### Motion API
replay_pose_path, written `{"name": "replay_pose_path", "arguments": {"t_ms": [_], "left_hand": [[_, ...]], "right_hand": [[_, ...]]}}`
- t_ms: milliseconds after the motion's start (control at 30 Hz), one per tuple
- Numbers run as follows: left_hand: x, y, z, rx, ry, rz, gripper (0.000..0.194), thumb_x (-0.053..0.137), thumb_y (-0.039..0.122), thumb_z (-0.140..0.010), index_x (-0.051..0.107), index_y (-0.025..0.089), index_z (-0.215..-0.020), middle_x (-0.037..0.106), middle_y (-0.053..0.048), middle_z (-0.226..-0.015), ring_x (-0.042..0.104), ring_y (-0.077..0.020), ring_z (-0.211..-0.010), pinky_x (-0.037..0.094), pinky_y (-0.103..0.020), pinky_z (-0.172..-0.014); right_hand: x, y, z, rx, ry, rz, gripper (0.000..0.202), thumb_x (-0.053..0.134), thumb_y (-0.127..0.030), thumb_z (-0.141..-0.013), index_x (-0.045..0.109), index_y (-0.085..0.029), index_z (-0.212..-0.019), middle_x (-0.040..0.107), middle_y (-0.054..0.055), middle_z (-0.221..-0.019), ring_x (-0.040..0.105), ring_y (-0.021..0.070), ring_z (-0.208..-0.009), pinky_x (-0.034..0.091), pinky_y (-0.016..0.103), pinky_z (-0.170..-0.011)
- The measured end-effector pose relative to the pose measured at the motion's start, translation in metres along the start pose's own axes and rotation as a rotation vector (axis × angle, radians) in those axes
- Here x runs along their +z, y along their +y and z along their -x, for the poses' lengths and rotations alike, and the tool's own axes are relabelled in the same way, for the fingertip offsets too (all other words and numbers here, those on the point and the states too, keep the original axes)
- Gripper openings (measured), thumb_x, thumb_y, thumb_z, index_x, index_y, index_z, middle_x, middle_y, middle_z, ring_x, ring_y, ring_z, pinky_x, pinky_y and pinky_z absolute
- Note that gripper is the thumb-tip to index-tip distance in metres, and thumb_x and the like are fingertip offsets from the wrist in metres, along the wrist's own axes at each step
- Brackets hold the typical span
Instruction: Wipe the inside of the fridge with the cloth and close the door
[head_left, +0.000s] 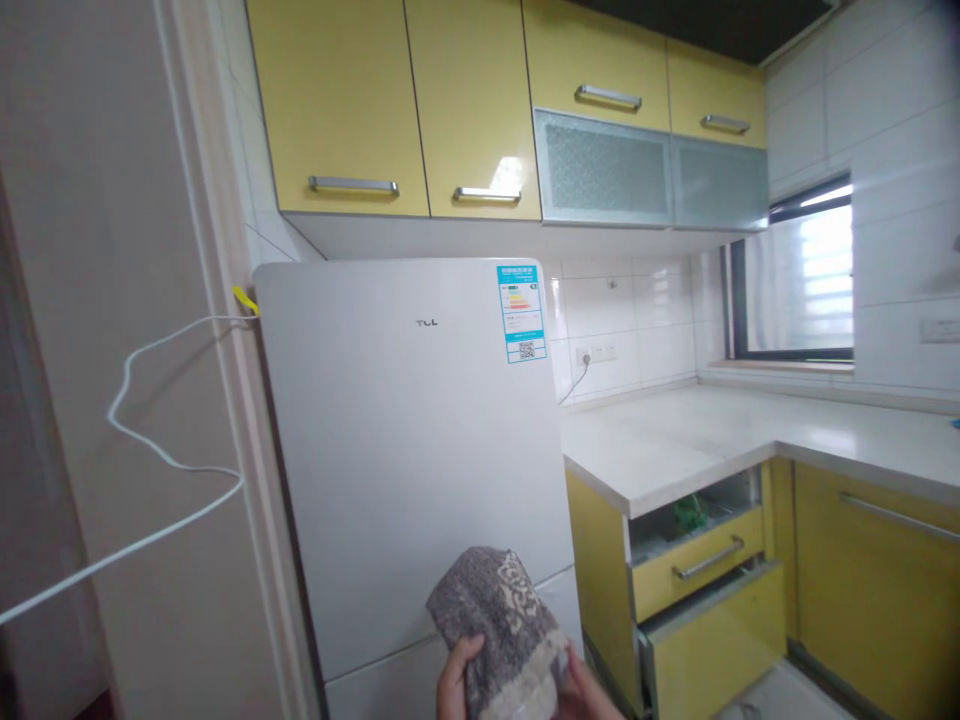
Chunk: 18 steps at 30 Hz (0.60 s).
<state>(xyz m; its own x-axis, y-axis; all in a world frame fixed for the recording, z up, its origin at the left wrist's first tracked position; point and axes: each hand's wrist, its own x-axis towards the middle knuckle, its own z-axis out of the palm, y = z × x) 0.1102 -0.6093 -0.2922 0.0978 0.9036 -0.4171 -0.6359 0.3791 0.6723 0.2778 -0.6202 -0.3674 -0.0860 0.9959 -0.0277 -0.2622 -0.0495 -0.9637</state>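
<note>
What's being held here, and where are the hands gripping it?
A folded grey patterned cloth, gripped at its lower end: the left hand holds its lower left edge, the right hand its lower right side.

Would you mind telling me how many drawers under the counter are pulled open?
2: the upper yellow drawer beside the white fridge, and the lower yellow drawer directly beneath; others may be hidden.

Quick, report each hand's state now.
Left hand: closed on the grey patterned cloth.
Right hand: touching the cloth's right side; grip cannot be told.
</note>
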Motion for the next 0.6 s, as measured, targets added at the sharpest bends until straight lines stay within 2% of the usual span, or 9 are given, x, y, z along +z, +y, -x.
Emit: {"name": "replay_pose_path", "arguments": {"t_ms": [67,133,200,233,300,367,467,533,600], "left_hand": [[0.015,-0.027,-0.008,-0.049,-0.046,0.012,0.023,0.072,0.030,-0.065,0.071,0.016,-0.083,0.078,-0.012,-0.075,0.076,-0.0345,-0.083,0.061,-0.046,-0.076],[0.028,-0.050,-0.014,-0.042,-0.101,0.033,0.032,0.074,0.029,-0.063,0.071,0.017,-0.093,0.080,-0.012,-0.081,0.076,-0.0347,-0.088,0.060,-0.046,-0.079],[0.039,-0.068,-0.018,-0.010,-0.164,0.050,0.049,0.077,0.022,-0.057,0.069,0.021,-0.106,0.080,-0.009,-0.086,0.075,-0.0336,-0.094,0.059,-0.044,-0.083],[0.044,-0.073,-0.020,0.001,-0.195,0.054,0.058,0.079,0.019,-0.055,0.067,0.022,-0.111,0.080,-0.008,-0.088,0.075,-0.0326,-0.097,0.058,-0.042,-0.086],[0.053,-0.077,-0.021,0.007,-0.237,0.032,0.062,0.081,0.016,-0.052,0.065,0.021,-0.113,0.080,-0.008,-0.091,0.075,-0.0301,-0.099,0.056,-0.038,-0.088],[0.058,-0.074,-0.023,-0.019,-0.242,-0.043,0.053,0.081,0.016,-0.055,0.066,0.019,-0.106,0.080,-0.008,-0.090,0.075,-0.0268,-0.091,0.056,-0.034,-0.082],[0.055,-0.067,-0.029,-0.147,-0.199,-0.200,0.037,0.077,0.017,-0.063,0.065,0.018,-0.098,0.080,-0.008,-0.087,0.075,-0.0207,-0.078,0.053,-0.028,-0.069],[0.049,-0.064,-0.037,-0.207,-0.180,-0.265,0.032,0.075,0.016,-0.066,0.064,0.017,-0.096,0.079,-0.009,-0.085,0.074,-0.0194,-0.073,0.052,-0.026,-0.063],[0.041,-0.065,-0.045,-0.220,-0.155,-0.275,0.033,0.074,0.014,-0.064,0.064,0.016,-0.096,0.078,-0.012,-0.079,0.074,-0.0218,-0.070,0.053,-0.027,-0.060]], "right_hand": [[-0.004,0.005,0.006,0.023,0.015,-0.082,0.078,0.055,-0.086,-0.051,0.044,-0.074,-0.127,0.071,-0.012,-0.131,0.063,0.0371,-0.122,0.060,0.058,-0.077],[-0.007,0.000,0.009,0.059,0.049,-0.182,0.080,0.054,-0.087,-0.050,0.042,-0.076,-0.128,0.074,-0.014,-0.123,0.065,0.0382,-0.120,0.061,0.061,-0.076],[-0.013,-0.010,0.009,0.071,0.077,-0.269,0.083,0.052,-0.088,-0.053,0.044,-0.068,-0.133,0.077,-0.010,-0.118,0.066,0.0385,-0.118,0.062,0.063,-0.079],[-0.017,-0.015,0.009,0.072,0.091,-0.308,0.085,0.052,-0.087,-0.056,0.048,-0.059,-0.137,0.078,-0.005,-0.116,0.068,0.0386,-0.117,0.061,0.064,-0.082],[-0.029,-0.028,0.007,0.071,0.122,-0.391,0.087,0.057,-0.081,-0.062,0.058,-0.037,-0.137,0.079,0.006,-0.113,0.070,0.0386,-0.113,0.061,0.063,-0.089],[-0.044,-0.044,0.004,0.064,0.185,-0.516,0.079,0.067,-0.071,-0.064,0.067,-0.021,-0.125,0.080,0.013,-0.106,0.073,0.0375,-0.108,0.060,0.060,-0.091],[-0.074,-0.079,-0.007,-0.010,0.339,-0.666,0.056,0.080,-0.052,-0.062,0.072,-0.016,-0.105,0.081,0.012,-0.094,0.076,0.0334,-0.101,0.062,0.051,-0.089],[-0.097,-0.109,-0.023,-0.116,0.449,-0.677,0.044,0.080,-0.040,-0.065,0.071,-0.016,-0.100,0.081,0.012,-0.091,0.076,0.0308,-0.097,0.063,0.048,-0.087],[-0.121,-0.143,-0.045,-0.178,0.496,-0.675,0.033,0.076,-0.033,-0.069,0.070,-0.017,-0.098,0.081,0.010,-0.090,0.077,0.0273,-0.095,0.063,0.044,-0.086]]}}
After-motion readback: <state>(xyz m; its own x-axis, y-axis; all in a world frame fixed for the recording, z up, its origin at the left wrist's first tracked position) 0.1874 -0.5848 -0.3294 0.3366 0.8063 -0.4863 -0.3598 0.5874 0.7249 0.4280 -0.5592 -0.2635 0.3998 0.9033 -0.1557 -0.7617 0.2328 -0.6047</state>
